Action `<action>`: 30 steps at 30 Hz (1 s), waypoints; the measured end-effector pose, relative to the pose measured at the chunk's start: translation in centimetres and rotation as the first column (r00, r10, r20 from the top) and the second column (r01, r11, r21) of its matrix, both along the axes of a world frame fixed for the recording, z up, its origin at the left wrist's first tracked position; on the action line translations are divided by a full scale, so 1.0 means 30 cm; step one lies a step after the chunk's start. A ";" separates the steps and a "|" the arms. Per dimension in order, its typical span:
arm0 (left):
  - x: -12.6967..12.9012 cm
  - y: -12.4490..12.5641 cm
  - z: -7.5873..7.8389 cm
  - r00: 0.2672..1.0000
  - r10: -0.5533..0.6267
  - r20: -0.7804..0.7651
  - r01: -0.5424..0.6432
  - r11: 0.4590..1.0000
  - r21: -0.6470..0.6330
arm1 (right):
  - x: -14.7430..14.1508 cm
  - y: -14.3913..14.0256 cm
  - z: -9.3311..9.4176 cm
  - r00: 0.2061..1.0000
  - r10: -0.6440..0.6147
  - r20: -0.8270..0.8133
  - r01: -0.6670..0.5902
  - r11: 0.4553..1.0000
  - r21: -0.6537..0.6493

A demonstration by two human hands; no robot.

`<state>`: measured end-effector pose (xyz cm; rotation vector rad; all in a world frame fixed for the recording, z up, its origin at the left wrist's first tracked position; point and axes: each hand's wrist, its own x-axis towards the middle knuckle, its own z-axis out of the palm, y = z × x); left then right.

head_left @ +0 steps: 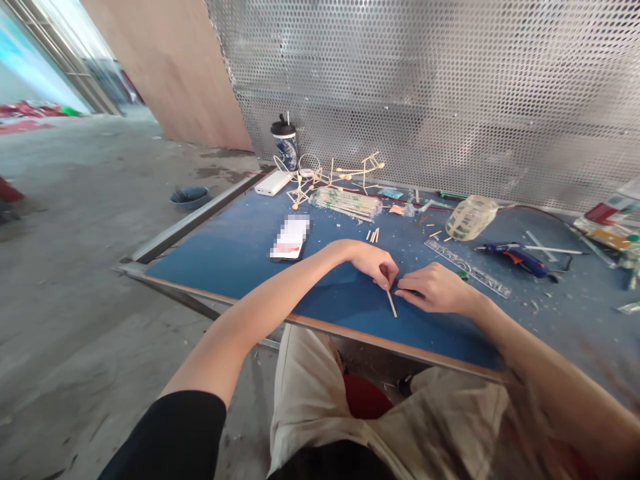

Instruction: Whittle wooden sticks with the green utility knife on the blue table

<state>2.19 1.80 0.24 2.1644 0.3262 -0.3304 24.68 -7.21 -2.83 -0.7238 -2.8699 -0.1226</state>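
My left hand [374, 262] pinches the upper end of a thin wooden stick [393, 305] that lies slanted on the blue tabletop [235, 253]. My right hand [436, 288] rests on the table just right of the stick, fingers curled, with a dark object under its fingertips that I cannot make out. Both hands are near the table's front edge.
A phone [290, 238], a white power bank [273, 183], a cup [285, 143], stick models [320, 177], a bag of sticks [346, 203], a tape roll [471, 217], a clear ruler [467, 268] and a blue glue gun [517, 257] lie behind. Perforated metal wall at the back.
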 end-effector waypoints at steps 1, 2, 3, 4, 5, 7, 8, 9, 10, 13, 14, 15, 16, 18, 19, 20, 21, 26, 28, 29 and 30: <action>0.001 0.000 0.000 1.000 0.003 -0.002 -0.002 1.000 0.001 | 0.000 -0.001 0.001 1.000 0.000 0.005 0.000 1.000 0.003; 0.001 0.000 -0.001 1.000 0.005 -0.003 -0.005 1.000 0.002 | -0.001 -0.002 0.003 1.000 0.000 0.009 0.000 1.000 0.004; 0.002 0.000 -0.001 1.000 0.009 -0.004 -0.009 1.000 0.003 | -0.002 -0.003 0.004 1.000 0.000 0.013 0.000 1.000 0.005; 0.002 0.000 -0.001 1.000 0.011 -0.005 -0.011 1.000 0.005 | -0.003 -0.003 0.004 1.000 -0.001 0.016 0.000 1.000 0.006; 0.002 0.000 -0.001 1.000 0.012 -0.005 -0.012 1.000 0.006 | -0.005 -0.004 0.004 1.000 0.001 0.017 -0.001 1.000 0.007; 0.002 0.001 -0.002 1.000 0.012 -0.001 -0.012 1.000 0.006 | -0.009 -0.005 0.003 1.000 0.009 0.013 -0.009 1.000 0.006; 0.002 0.001 -0.003 1.000 0.010 0.000 -0.010 1.000 0.005 | -0.011 -0.006 0.003 1.000 0.013 0.010 -0.013 1.000 0.003; 0.001 0.002 -0.004 1.000 0.007 0.000 -0.007 1.000 0.004 | -0.013 -0.006 0.004 1.000 0.017 0.006 -0.017 1.000 -0.001; 0.001 0.003 -0.005 1.000 0.002 0.000 -0.002 1.000 0.002 | -0.015 -0.006 0.005 1.000 0.020 0.004 -0.020 1.000 -0.007; 0.000 0.006 -0.007 1.000 -0.017 0.001 0.017 1.000 0.013 | -0.015 -0.007 0.013 1.000 0.021 0.009 -0.021 1.000 -0.021; -0.001 0.007 -0.007 1.000 -0.022 0.004 0.022 1.000 0.020 | -0.013 -0.007 0.015 1.000 0.020 0.012 -0.019 1.000 -0.021; -0.001 0.007 -0.007 1.000 -0.027 0.007 0.027 0.999 0.026 | -0.011 -0.007 0.018 1.000 0.016 0.015 -0.016 1.000 -0.018; -0.001 0.007 -0.006 0.999 -0.031 0.009 0.031 0.999 0.030 | -0.009 -0.007 0.019 1.000 0.012 0.019 -0.012 1.000 -0.015; -0.001 0.006 -0.004 1.000 -0.030 0.010 0.030 0.999 0.025 | -0.006 -0.007 0.019 1.000 0.006 0.022 -0.006 1.000 -0.010; -0.001 0.005 -0.003 1.000 -0.025 0.010 0.025 1.000 0.020 | -0.005 -0.006 0.018 1.000 0.004 0.023 -0.003 1.000 -0.009; -0.002 0.004 -0.002 1.000 -0.018 0.009 0.018 1.000 0.014 | -0.005 -0.006 0.017 1.000 0.000 0.020 0.000 1.000 -0.010; -0.002 0.003 -0.001 1.000 -0.010 0.008 0.010 1.000 0.009 | -0.005 -0.006 0.015 1.000 -0.004 0.016 0.004 1.000 -0.013; -0.001 0.004 -0.004 1.000 -0.007 0.005 0.007 1.000 0.008 | -0.011 -0.009 0.016 1.000 -0.001 0.004 0.001 0.999 -0.032; -0.001 0.007 -0.006 1.000 -0.024 0.005 0.023 1.000 0.019 | -0.013 -0.010 0.020 1.000 0.009 0.009 -0.009 0.999 -0.032; -0.001 0.009 -0.008 1.000 -0.030 0.005 0.030 0.999 0.028 | -0.013 -0.010 0.022 1.000 0.012 0.010 -0.012 0.999 -0.030; -0.002 0.010 -0.009 0.999 -0.035 0.005 0.035 0.999 0.036 | -0.013 -0.010 0.024 1.000 0.013 0.012 -0.012 1.000 -0.025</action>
